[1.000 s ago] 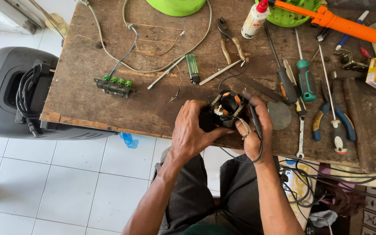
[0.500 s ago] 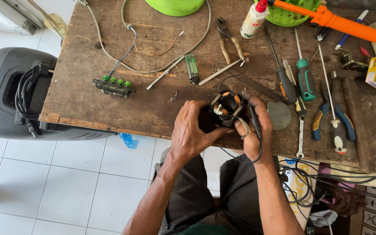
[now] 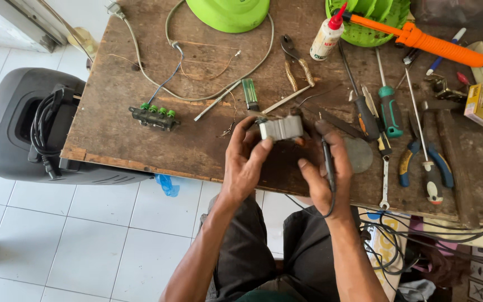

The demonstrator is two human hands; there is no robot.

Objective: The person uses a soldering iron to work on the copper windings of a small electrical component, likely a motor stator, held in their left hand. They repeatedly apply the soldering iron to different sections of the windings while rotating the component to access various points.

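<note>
My left hand grips a small grey metal block, a motor part, and holds it just above the wooden workbench. My right hand is closed around a black pen-shaped tool with a black cord trailing down past my wrist. The tool's tip points up toward the right side of the grey part. Both hands sit close together at the bench's front edge, above my lap.
A green push-button switch block with cable lies left. Screwdrivers, blue-handled pliers, a glue bottle, an orange tool and green plastic housings lie around. A black speaker stands left on white tiles.
The part has been turned in my left hand: earlier its coloured wires and coil faced up, now its grey metal side shows. Both hands stayed near the bench's front edge.
</note>
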